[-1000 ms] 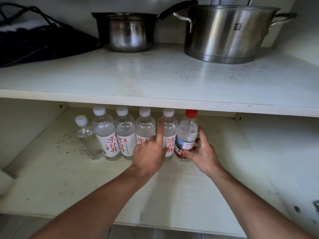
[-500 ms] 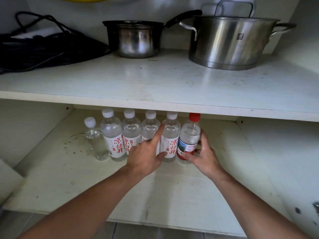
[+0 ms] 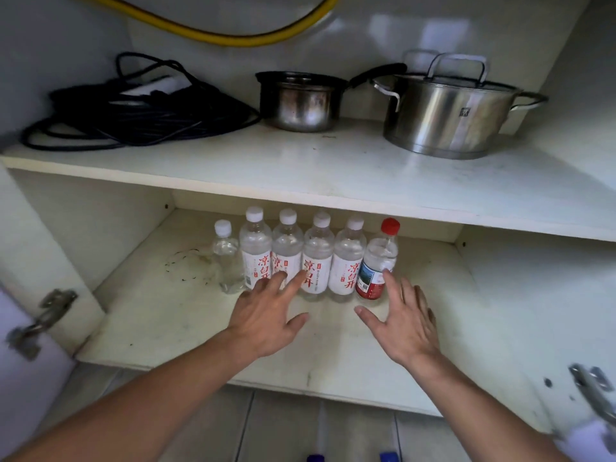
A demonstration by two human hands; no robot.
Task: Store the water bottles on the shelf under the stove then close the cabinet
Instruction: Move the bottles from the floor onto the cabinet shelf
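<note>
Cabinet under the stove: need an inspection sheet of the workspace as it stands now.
Surface: lower shelf, white, scuffed, with dark specks left of the bottles.
Job's things: six water bottles upright in one row at the back; five white-capped bottles and a red-capped bottle at the right end.
Clutter: small saucepan and lidded steel pot on the upper shelf.
Grippers: left hand open, fingertips at the labels; right hand open, holding nothing.
Cables: coiled black cable on the upper shelf; yellow hose above.
Surroundings: cabinet open; door hinges visible on both sides; tiled floor below.
</note>
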